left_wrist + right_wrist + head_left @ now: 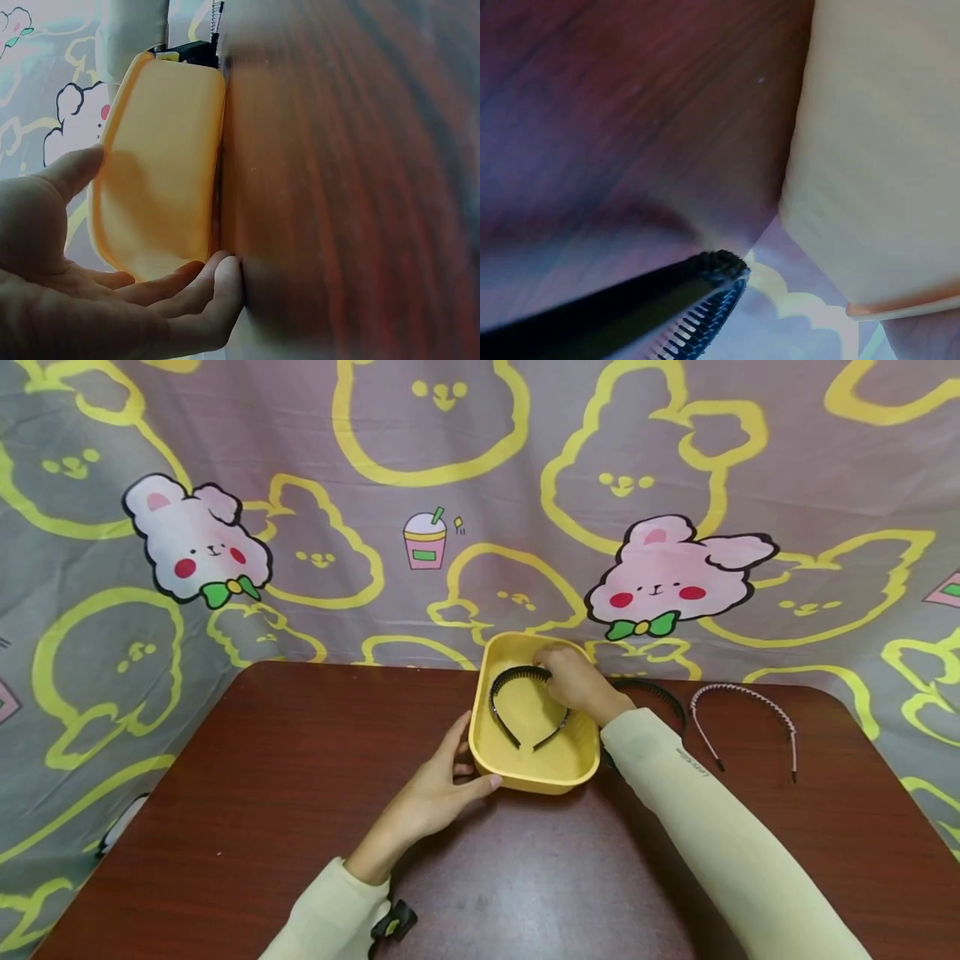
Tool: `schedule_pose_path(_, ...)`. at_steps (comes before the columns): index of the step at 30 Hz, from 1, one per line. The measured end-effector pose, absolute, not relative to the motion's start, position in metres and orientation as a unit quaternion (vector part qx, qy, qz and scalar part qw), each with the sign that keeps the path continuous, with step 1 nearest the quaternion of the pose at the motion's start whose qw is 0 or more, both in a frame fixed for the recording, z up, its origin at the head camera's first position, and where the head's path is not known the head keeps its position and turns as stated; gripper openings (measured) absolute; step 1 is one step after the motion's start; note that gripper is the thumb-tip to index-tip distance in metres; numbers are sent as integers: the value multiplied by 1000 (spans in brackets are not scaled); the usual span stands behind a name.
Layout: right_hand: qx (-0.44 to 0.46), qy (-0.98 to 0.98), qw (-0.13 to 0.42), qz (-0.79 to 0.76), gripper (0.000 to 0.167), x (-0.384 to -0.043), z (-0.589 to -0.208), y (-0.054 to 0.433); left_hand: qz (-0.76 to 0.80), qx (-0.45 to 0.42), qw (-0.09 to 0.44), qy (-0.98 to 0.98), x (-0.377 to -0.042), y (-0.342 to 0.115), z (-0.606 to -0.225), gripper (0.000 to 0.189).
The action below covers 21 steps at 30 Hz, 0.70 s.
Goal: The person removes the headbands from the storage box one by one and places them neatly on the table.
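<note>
In the head view a yellow plastic basket point(540, 785) stands on the table, and a black toothed headband point(497, 710) is inside it, its ends toward the near side. My right hand point(570, 677) reaches into the basket and pinches the headband at its upper right; the fingertips are partly hidden. My left hand point(435, 789) grips the near left corner of the basket. The left wrist view shows the left thumb point(75, 172) against the basket's rim and the fingers low on its wall point(157, 165). The right hand's fingers are out of the right wrist view.
Right of the basket, a second black headband point(660, 689) lies partly under my right forearm. Beyond it is a pink wrapped headband point(742, 687). A cartoon-printed curtain point(487, 510) hangs behind the brown table point(300, 760). A black strap point(397, 920) sits at my left cuff.
</note>
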State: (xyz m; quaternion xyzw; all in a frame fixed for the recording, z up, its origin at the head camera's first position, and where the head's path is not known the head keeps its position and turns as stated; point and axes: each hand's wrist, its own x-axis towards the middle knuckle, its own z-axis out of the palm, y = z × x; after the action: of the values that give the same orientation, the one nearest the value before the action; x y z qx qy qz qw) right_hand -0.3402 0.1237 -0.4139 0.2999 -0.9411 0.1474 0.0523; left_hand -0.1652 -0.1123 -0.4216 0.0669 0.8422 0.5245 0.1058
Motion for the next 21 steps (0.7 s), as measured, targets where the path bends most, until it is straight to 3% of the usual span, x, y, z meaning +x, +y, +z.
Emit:
schedule_pose_path(7, 299, -941, 44, 151, 42, -341, -416, 127, 524, 57, 108, 843, -164, -112, -422, 103)
schedule_pose_path(21, 283, -948, 26, 146, 43, -335, -412, 125, 511, 69, 96, 852, -165, -111, -421, 95)
